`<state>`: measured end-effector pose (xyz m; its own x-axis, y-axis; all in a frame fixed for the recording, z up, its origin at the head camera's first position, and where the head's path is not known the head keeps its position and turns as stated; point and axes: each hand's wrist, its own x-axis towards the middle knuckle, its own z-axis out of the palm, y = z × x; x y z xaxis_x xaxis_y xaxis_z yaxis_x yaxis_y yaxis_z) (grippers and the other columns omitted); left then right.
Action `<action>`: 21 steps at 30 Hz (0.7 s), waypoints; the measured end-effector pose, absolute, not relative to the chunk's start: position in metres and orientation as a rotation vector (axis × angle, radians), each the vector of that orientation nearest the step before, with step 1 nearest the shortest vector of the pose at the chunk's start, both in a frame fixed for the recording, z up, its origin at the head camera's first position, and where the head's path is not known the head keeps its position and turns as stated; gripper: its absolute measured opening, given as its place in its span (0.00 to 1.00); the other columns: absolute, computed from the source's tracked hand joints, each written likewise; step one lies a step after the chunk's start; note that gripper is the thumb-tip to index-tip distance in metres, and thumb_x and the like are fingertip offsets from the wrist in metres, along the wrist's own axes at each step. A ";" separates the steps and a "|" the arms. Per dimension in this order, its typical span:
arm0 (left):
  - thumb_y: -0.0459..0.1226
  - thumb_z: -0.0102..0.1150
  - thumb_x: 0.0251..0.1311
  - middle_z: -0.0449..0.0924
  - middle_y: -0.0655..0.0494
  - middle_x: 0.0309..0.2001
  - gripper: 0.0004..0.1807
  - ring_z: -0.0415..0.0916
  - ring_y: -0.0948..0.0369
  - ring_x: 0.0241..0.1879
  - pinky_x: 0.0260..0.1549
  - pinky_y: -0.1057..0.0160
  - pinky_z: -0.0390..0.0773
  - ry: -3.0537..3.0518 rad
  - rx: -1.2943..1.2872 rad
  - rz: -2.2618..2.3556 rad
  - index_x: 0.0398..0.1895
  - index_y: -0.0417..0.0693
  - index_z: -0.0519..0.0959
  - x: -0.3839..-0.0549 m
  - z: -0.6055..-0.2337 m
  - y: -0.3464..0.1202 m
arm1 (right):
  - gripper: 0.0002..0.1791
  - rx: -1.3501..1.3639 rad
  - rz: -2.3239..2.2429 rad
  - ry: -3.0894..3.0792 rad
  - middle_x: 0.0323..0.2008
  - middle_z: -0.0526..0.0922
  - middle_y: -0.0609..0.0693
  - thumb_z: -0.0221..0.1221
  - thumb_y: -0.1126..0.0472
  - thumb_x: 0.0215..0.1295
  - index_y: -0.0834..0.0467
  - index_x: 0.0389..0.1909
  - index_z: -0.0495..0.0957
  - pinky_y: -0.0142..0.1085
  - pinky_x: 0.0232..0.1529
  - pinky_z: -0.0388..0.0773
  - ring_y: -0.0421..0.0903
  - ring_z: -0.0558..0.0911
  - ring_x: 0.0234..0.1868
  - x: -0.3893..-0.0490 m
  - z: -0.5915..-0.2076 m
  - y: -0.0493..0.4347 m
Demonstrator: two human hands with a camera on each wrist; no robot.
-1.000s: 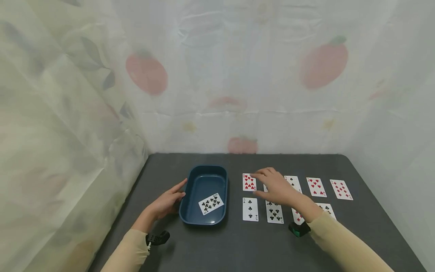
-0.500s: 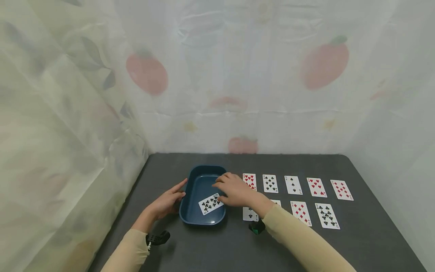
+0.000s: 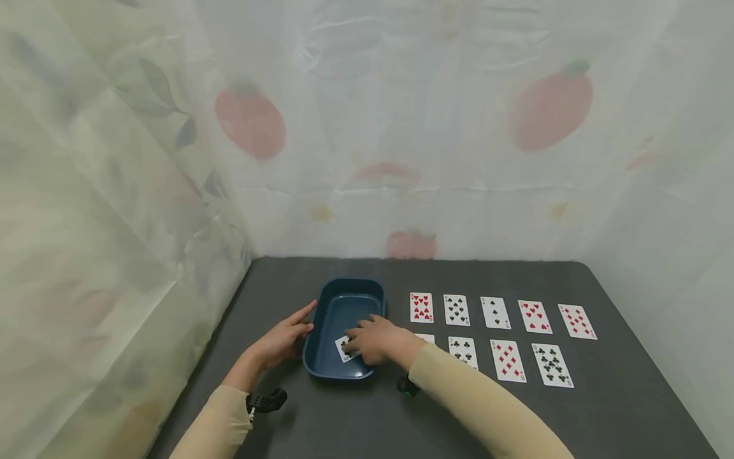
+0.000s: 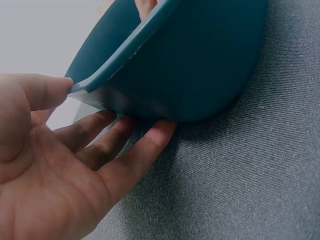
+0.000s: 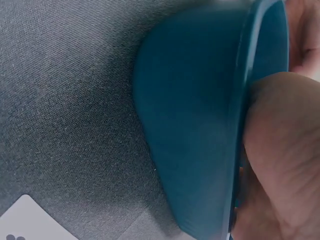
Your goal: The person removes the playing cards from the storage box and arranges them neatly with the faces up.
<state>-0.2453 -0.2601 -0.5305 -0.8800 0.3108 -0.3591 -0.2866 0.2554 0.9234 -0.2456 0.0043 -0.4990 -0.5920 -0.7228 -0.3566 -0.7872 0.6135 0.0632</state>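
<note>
A blue oblong tray (image 3: 346,312) stands left of centre on the dark table. Inside it, near the front, lies a playing card (image 3: 343,350) with black clubs, half covered by my right hand (image 3: 376,340). That hand reaches down over the tray's right wall with its fingertips right at the card; whether they pinch it I cannot tell. In the right wrist view the tray wall (image 5: 195,110) hides most of the fingers. My left hand (image 3: 281,341) steadies the tray's left side. Its thumb (image 4: 55,90) touches the rim, and its nearly straight fingers (image 4: 145,150) rest against the outer wall.
Two rows of face-up playing cards lie right of the tray, among them a hearts card (image 3: 421,308), a spades card (image 3: 456,310) and a diamonds card (image 3: 508,361). My right forearm (image 3: 476,401) partly covers the front row. A patterned curtain (image 3: 459,127) hangs behind the table.
My right hand has moved left from above the laid-out cards, over the tray's right rim and down to the clubs card. My left hand and the tray stay put.
</note>
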 end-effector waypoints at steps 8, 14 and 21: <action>0.40 0.45 0.80 0.60 0.40 0.70 0.34 0.65 0.43 0.65 0.53 0.31 0.73 2.070 0.028 1.650 0.83 0.71 0.49 -0.245 -0.530 -0.260 | 0.31 -1.096 0.302 2.535 0.78 0.60 0.37 0.53 0.51 0.76 0.28 0.76 0.63 0.49 0.71 0.61 0.46 0.63 0.75 -0.243 -0.502 -0.005; 0.41 0.45 0.81 0.63 0.41 0.66 0.34 0.67 0.45 0.60 0.52 0.33 0.75 2.074 0.022 1.639 0.83 0.73 0.49 -0.244 -0.530 -0.261 | 0.32 -1.063 0.364 2.577 0.77 0.61 0.38 0.53 0.47 0.76 0.30 0.78 0.60 0.47 0.68 0.65 0.47 0.65 0.72 -0.240 -0.502 -0.012; 0.41 0.45 0.81 0.62 0.40 0.65 0.34 0.66 0.45 0.60 0.50 0.35 0.76 2.079 0.032 1.633 0.83 0.73 0.49 -0.245 -0.530 -0.260 | 0.36 -1.036 0.393 2.645 0.75 0.64 0.43 0.57 0.44 0.71 0.41 0.78 0.63 0.43 0.66 0.68 0.46 0.67 0.69 -0.241 -0.509 -0.016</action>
<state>-0.2449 -0.2604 -0.5303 -0.8784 0.3128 -0.3614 -0.2770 0.2831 0.9182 -0.2414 -0.0157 -0.5089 -0.7067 -0.6169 -0.3463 -0.6909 0.7071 0.1503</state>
